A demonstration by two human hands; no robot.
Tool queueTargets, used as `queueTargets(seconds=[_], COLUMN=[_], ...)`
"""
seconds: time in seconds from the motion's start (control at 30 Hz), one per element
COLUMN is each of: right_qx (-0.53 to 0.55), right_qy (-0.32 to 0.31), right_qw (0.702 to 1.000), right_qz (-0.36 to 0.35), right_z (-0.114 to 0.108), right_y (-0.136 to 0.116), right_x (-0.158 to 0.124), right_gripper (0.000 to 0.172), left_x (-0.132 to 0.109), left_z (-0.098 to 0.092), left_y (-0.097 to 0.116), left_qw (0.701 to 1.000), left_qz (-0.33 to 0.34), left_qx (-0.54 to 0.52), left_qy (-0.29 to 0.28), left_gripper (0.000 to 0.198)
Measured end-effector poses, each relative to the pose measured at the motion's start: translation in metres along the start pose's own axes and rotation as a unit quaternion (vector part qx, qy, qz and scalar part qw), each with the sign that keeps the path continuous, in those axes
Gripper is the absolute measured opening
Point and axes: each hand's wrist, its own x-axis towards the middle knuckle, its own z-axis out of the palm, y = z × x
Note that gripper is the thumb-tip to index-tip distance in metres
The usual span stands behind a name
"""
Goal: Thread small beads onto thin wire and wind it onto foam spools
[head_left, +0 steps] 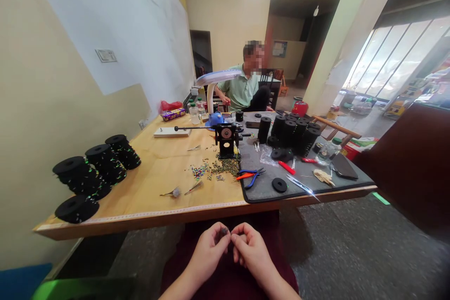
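Note:
Both of my hands are held together above my lap, in front of the table edge. Between the fingers of my left hand (213, 247) is a small dark, roundish piece (224, 231), too small to name. My right hand (251, 247) is closed in a pinch, its thumb and fingertip meeting those of the left; whatever it pinches is hidden. Nearest on the table (147, 187) lie blue-handled pliers (253, 178), a heap of small metallic beads (227, 167) and two feathery tufts on thin stems (175, 192). A small black hand-crank machine (226, 140) stands behind the beads.
Black foam spools (100, 157) are stacked at the left, and more spools (290, 130) stand on the grey mat (260, 193). Tweezers (301, 184) and a red-handled tool (286, 167) lie there too. A blue-white lamp (215, 119) and a seated person (239, 89) are beyond.

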Motion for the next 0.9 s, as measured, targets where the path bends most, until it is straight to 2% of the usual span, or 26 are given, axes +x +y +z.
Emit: queueTargets(seconds=[0.2, 0.43, 0.6, 0.8, 0.9], right_qx=[0.035, 0.098, 0.075, 0.041, 0.034], right_qy=[0.007, 0.003, 0.007, 0.005, 0.007], right_qw=[0.999, 0.995, 0.997, 0.999, 0.998], right_qz=[0.0, 0.011, 0.001, -0.031, -0.05], right_z=[-0.0025, -0.0057, -0.0042, -0.0044, -0.0051], right_y=[-0.0023, -0.0029, -0.0045, 0.0011, 0.003], right_x=[0.0012, 0.0001, -0.0002, 0.0033, 0.0052], right_gripper=[0.052, 0.05, 0.05, 0.046, 0.046], left_x=[-0.0011, -0.0004, -0.0008, 0.0011, 0.0015], left_z=[0.002, 0.0028, 0.003, 0.0021, 0.0019], left_y=[0.004, 0.0048, 0.003, 0.0042, 0.0075], left_qw=[1.0, 0.998, 0.999, 0.999, 0.999], left_qz=[-0.001, -0.05, -0.035, 0.012, 0.011], left_qx=[0.011, -0.017, -0.007, 0.046, 0.046], left_qy=[-0.008, -0.019, -0.015, 0.021, 0.026], left_gripper=[0.023, 0.017, 0.01, 0.016, 0.018])
